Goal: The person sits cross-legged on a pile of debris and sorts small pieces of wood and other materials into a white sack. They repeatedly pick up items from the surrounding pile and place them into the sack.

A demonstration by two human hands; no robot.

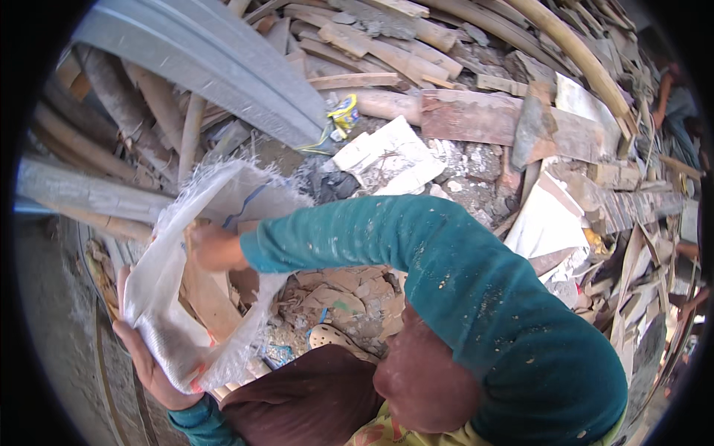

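Note:
A white woven plastic sack (152,297) with a frayed mouth and a blue stripe stands open at the left. My left hand (152,368) grips its outer side near the rim. Reaching across in a dusty teal sleeve, my right hand (216,249) is inside the sack's mouth, blurred and with curled fingers. Directly below it, a flat tan piece of wood (201,293) lies in the sack. Whether those fingers hold that wood cannot be made out. The bottom of the sack is hidden.
Broken planks (476,119) and scrap wood pile up at the back and right. A grey metal channel (216,59) slants in from upper left, above wooden poles (152,104). White crumpled sheets (390,156) lie on rubble beside a yellow wrapper (343,111). My beige clog (342,340) rests on debris.

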